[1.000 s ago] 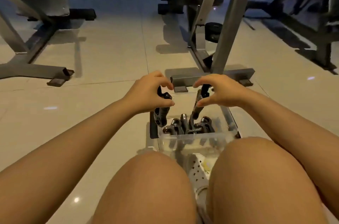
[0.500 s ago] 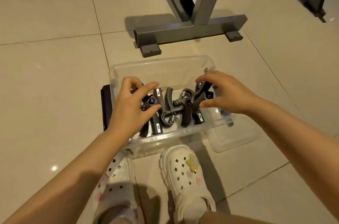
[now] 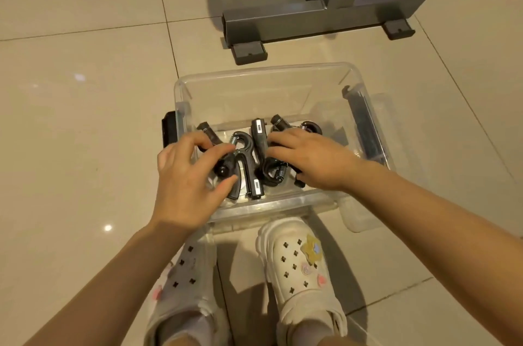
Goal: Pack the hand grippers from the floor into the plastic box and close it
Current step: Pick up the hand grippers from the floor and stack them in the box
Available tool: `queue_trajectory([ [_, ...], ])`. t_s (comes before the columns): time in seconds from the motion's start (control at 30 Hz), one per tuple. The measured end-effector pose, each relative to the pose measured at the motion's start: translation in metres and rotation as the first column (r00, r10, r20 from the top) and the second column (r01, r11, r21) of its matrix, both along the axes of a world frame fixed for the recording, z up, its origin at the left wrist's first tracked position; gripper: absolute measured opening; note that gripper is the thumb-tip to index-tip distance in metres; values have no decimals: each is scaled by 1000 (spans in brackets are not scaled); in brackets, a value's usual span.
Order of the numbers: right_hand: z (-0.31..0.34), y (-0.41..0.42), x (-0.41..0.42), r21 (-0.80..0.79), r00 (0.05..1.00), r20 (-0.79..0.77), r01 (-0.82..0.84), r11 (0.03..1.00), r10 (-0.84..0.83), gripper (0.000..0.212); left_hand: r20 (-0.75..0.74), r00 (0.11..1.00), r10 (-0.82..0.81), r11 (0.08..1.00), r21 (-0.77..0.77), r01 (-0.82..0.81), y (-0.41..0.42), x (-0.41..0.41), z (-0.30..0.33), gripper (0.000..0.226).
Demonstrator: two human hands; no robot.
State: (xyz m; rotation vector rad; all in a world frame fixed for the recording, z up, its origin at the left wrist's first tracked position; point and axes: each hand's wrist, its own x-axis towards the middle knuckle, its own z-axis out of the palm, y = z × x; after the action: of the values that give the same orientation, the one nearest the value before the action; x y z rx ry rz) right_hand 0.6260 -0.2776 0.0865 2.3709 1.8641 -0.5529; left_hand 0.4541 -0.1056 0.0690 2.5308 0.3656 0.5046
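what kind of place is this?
Likely a gym or home workout room. A grey steel equipment frame base with rubber feet stands on the glossy tiled floor, and spring hand grippers lie in a clear plastic box. Only floor level shows, so which one is uncertain.

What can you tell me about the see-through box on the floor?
The plastic box is clear, rectangular, with rounded corners, and looks like thin hard plastic. It stands open on the tiled floor, with no lid on. Black hand grippers with metal springs lie in its near half. The left hand and right hand reach inside onto them. A black latch hangs at its left side.
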Motion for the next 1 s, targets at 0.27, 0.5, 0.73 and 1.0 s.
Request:
queue_trajectory([
  [0.27, -11, 19, 1, -200, 942, -243, 186, 962, -232, 63, 8, 1000, 26, 1000, -8, -26, 0, 2, -3, 40],
  [0.5, -38, 28, 23, -223, 712, -138, 655, 722, -688, 75, -11, 1000, -16, 998, -69, 15, 3, 3, -8, 39],
  [0.73, -58, 45, 6, -366, 700, 10, 667, 649, -714, 90, -82, 997, 6, 1000, 7, -5, 2, 3, -4, 37],
  [1.0, -64, 44, 7, -279, 645, -70, 719, 636, -761, 73, -118, 993, 29, 999, -11, -30, 2, 2, -3, 37],
])
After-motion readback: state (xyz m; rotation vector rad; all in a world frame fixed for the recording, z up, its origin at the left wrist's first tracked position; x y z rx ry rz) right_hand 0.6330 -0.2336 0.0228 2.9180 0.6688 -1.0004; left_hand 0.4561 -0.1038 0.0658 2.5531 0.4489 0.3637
